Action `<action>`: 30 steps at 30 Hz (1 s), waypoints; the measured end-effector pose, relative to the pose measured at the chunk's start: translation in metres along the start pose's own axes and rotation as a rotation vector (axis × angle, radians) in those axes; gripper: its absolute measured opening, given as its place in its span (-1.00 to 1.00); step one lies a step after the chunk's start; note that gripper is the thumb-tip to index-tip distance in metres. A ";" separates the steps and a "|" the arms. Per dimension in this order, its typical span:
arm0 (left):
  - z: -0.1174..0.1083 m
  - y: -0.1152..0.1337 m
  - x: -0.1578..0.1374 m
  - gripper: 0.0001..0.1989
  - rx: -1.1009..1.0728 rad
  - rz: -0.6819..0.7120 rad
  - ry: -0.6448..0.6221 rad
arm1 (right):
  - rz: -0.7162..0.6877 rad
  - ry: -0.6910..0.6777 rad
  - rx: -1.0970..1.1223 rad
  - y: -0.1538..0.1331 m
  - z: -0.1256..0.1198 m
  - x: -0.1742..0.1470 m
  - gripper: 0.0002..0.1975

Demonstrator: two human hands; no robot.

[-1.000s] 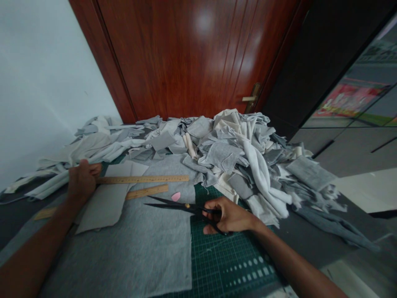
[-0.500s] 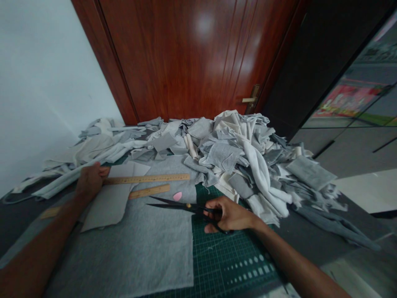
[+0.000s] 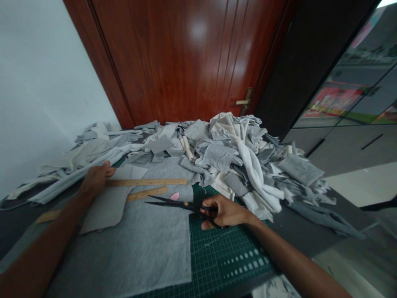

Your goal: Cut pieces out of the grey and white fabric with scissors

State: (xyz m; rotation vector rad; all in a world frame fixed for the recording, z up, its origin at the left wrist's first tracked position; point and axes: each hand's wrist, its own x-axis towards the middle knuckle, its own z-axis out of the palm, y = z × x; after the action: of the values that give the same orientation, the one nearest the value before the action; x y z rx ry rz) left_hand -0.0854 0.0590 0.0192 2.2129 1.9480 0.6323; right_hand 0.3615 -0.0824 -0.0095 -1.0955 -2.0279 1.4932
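Observation:
My right hand (image 3: 223, 212) grips black-handled scissors (image 3: 186, 204) by the loops, blades parted slightly and pointing left above the grey fabric (image 3: 149, 244). My left hand (image 3: 96, 180) is closed at the left end of a wooden ruler (image 3: 151, 181), covering that end; its exact hold is partly hidden. Under this ruler lies a pale pattern piece (image 3: 107, 207) with a curved edge. A second wooden ruler (image 3: 147, 193) runs beneath the pattern, showing on both sides. A pink piece, perhaps tailor's chalk (image 3: 175, 196), rests on the fabric beside the blades.
Beneath the fabric is a green cutting mat (image 3: 214, 248) on a dark table (image 3: 305, 236). A big heap of grey and cream fabric scraps (image 3: 217, 155) lines the back. Beyond stand a brown wooden door (image 3: 180, 62) and a pale wall (image 3: 37, 74). Cabinets (image 3: 350, 140) are at right.
The view has shifted slightly. My left hand has slid a little to the right along the ruler. The scissors stay in my right hand with their blades still parted.

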 end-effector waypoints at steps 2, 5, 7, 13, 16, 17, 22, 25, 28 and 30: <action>0.000 0.006 -0.001 -0.48 -0.030 0.020 0.007 | -0.001 -0.002 0.033 -0.001 -0.001 0.000 -0.53; -0.002 0.018 -0.004 -0.49 -0.060 0.037 -0.004 | -0.011 0.049 0.155 -0.002 -0.002 0.001 -0.47; -0.001 0.031 -0.004 -0.50 -0.071 0.060 -0.008 | -0.038 0.121 0.250 -0.001 -0.002 0.002 -0.45; 0.019 0.110 0.010 -0.54 -0.143 0.272 -0.106 | -0.205 0.385 0.401 0.012 -0.009 0.009 -0.50; 0.042 0.160 0.022 -0.71 -0.181 0.395 -0.140 | -0.295 0.529 0.506 0.019 -0.015 0.011 -0.53; 0.050 0.176 0.027 -0.74 -0.196 0.419 -0.141 | -0.317 0.559 0.528 0.020 -0.018 0.011 -0.53; 0.091 0.242 0.056 -0.66 -0.213 0.296 -0.181 | -0.405 0.638 0.568 0.024 -0.027 0.013 -0.51; 0.106 0.266 0.074 -0.67 -0.196 0.168 -0.230 | -0.408 0.660 0.562 0.026 -0.028 0.016 -0.53; 0.109 0.277 0.084 -0.65 -0.190 0.096 -0.224 | -0.404 0.663 0.551 0.026 -0.028 0.018 -0.54; 0.106 0.279 0.088 -0.63 -0.185 0.067 -0.206 | -0.404 0.654 0.550 0.025 -0.028 0.018 -0.56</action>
State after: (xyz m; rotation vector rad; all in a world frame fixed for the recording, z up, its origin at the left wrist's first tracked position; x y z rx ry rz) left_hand 0.2185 0.1185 0.0445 2.1434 1.6527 0.5442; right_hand 0.3788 -0.0477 -0.0255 -0.7461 -1.1958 1.1657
